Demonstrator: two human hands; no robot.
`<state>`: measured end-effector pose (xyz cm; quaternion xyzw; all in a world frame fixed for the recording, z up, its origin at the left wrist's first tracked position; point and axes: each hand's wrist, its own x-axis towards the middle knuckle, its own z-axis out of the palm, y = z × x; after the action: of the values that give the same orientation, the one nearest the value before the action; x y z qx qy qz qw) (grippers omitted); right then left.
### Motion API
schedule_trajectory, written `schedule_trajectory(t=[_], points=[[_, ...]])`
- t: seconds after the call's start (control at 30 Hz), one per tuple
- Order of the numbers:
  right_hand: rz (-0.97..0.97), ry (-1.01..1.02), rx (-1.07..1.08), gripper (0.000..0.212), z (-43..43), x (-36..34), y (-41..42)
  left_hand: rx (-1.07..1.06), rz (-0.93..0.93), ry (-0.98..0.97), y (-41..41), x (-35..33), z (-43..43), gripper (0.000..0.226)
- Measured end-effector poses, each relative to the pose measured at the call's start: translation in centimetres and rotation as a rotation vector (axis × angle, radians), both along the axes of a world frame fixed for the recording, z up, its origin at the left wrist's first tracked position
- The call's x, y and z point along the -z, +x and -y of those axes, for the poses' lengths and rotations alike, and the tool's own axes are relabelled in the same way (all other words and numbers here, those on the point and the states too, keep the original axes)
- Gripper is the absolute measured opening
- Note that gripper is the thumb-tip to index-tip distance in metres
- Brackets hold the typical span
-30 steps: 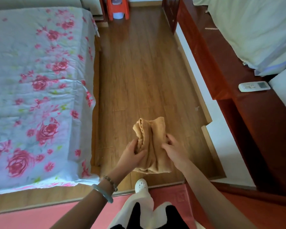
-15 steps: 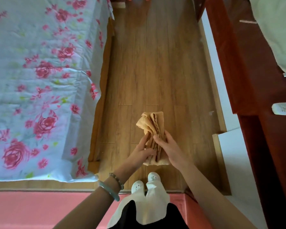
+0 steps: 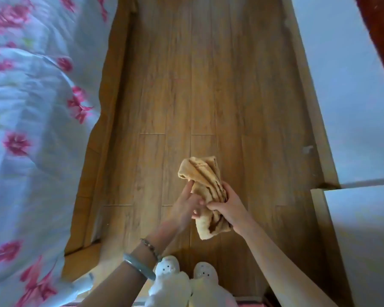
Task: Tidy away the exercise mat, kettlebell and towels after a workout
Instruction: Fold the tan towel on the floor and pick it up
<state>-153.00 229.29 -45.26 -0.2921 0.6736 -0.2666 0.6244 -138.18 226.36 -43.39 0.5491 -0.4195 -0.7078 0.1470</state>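
Wood floor point(image 3: 208, 85) | right hand point(image 3: 228, 209) grips folded towel point(image 3: 205, 173) | left hand point(image 3: 184, 209) blurred

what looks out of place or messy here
The towel is bunched and unevenly folded, gripped by the right hand, left hand touching it. A small pale scrap lies on the floor. Nothing looks spilled.

Wood floor point(image 3: 208, 85) w/ white shoes point(image 3: 205, 271) standing on it

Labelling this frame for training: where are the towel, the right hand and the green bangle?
towel point(image 3: 201, 172): head view, upper bunched folds.
right hand point(image 3: 231, 209): head view, back of the hand.
green bangle point(image 3: 138, 268): head view, band over the wrist.
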Motion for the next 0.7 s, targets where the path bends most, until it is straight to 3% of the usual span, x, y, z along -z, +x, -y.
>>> schedule_trajectory(t=[0.17, 0.33, 0.43, 0.5, 0.63, 0.7], points=[[-0.07, -0.011, -0.13, 0.068, 3.2, 14.4, -0.7, 0.324, 0.478, -0.436, 1.2, 16.8, 3.1, 0.058], [-0.118, -0.072, -0.221, 0.075, 7.7, 27.8, 0.2, 0.509, 0.428, -0.713, 1.4, 30.7, 6.6, 0.078], [-0.237, -0.194, -0.249, 0.076, 9.8, 34.6, 1.5, 0.578, 0.418, -0.736, 2.5, 37.2, 8.7, 0.09], [-0.396, -0.251, -0.315, 0.072, 10.5, 38.8, 2.0, 0.674, 0.454, -0.753, 4.1, 40.6, 9.7, 0.104], [-0.961, -0.312, -0.631, 0.072, 10.1, 43.0, 3.1, 0.634, 0.716, -0.788, 8.3, 45.8, 11.4, 0.112], [-1.036, -0.435, -0.665, 0.069, 9.8, 43.6, 4.0, 0.665, 0.837, -0.743, 9.6, 47.6, 12.0, 0.121]])
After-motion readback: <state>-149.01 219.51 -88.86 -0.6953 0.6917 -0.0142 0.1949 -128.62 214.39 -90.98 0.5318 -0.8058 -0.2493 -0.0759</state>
